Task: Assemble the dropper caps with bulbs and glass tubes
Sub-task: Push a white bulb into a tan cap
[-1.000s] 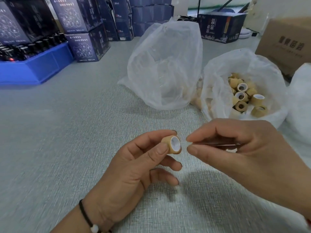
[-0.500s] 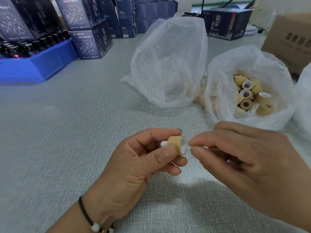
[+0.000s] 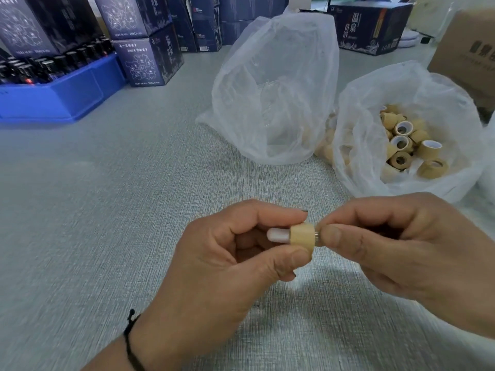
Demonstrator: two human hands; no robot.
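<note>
My left hand (image 3: 222, 263) pinches a tan wood-look dropper cap (image 3: 302, 235) between thumb and forefinger, above the table. A white rubber bulb (image 3: 278, 235) sticks out of the cap's left side. My right hand (image 3: 396, 253) pinches a clear glass tube (image 3: 317, 235) whose end sits in the cap's open right side; most of the tube is hidden inside my fingers. Both hands meet at the cap.
A plastic bag of loose tan caps (image 3: 407, 145) lies open at the right. A taller translucent bag (image 3: 273, 84) stands behind the hands. A blue bin of dark bottles (image 3: 61, 89), dark printed boxes (image 3: 147, 57) and a cardboard box (image 3: 466, 49) line the back.
The cap has turned so its bulb shows on the left. My right hand has pushed the glass tube leftwards into the cap, and its fingertips now sit against the cap's rim.
</note>
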